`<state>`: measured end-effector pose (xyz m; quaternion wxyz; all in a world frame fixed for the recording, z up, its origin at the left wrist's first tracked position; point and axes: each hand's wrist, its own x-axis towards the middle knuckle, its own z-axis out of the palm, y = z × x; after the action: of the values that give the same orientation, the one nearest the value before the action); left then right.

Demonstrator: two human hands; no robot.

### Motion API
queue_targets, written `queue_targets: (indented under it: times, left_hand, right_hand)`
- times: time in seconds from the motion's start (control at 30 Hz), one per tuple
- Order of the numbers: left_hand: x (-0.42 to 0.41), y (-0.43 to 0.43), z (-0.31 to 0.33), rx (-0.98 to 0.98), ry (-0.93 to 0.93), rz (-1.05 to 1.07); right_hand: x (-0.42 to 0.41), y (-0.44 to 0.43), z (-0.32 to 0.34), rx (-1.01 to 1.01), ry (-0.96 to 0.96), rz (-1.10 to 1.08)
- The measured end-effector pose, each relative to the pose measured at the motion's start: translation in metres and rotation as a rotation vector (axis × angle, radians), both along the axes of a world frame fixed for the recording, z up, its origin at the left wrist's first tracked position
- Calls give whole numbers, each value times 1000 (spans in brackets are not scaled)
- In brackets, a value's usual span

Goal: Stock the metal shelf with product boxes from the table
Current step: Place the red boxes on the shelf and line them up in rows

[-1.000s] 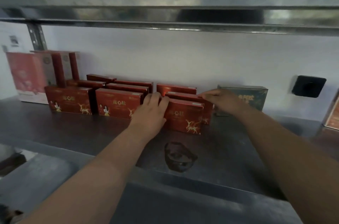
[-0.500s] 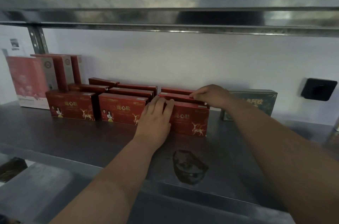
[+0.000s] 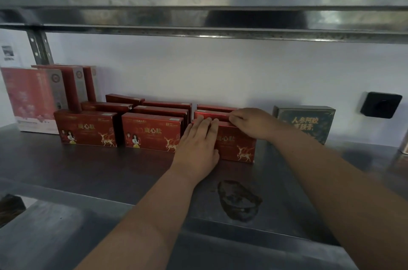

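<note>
Three rows of red product boxes with a gold deer stand on the metal shelf (image 3: 106, 172). My left hand (image 3: 196, 146) lies flat against the front face of the front red box (image 3: 239, 148) of the right-hand row, fingertips hooked over its top edge. My right hand (image 3: 254, 122) rests on top of the same row, fingers curled over the top edges of the front box and the one behind it. The left row (image 3: 86, 128) and middle row (image 3: 152, 135) stand untouched.
Tall red and pink boxes (image 3: 33, 97) stand at the far left by the shelf upright. A dark green box (image 3: 306, 124) stands right of my right hand. The upper shelf (image 3: 198, 18) hangs close overhead. A dark stain (image 3: 239, 200) marks the shelf front. A black socket (image 3: 380, 105) sits on the wall.
Both hands have pushed the front red box back against its row. My right hand shifted from the box's right end onto the top edges.
</note>
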<state>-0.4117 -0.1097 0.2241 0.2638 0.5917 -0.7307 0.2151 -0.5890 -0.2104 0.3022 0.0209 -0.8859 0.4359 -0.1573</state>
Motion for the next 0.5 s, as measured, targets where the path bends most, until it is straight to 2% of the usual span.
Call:
queue_targets:
  times: [0.2, 0.4, 0.5]
  left_hand:
    - [0, 6, 4, 88, 14, 28]
    - [0, 30, 8, -42, 85, -60]
    - [5, 43, 0, 147, 140, -124]
  right_hand:
    - [1, 14, -6, -81, -60, 20]
    - [-32, 68, -34, -424, -238, -4]
    - [-51, 108, -53, -282, -158, -71]
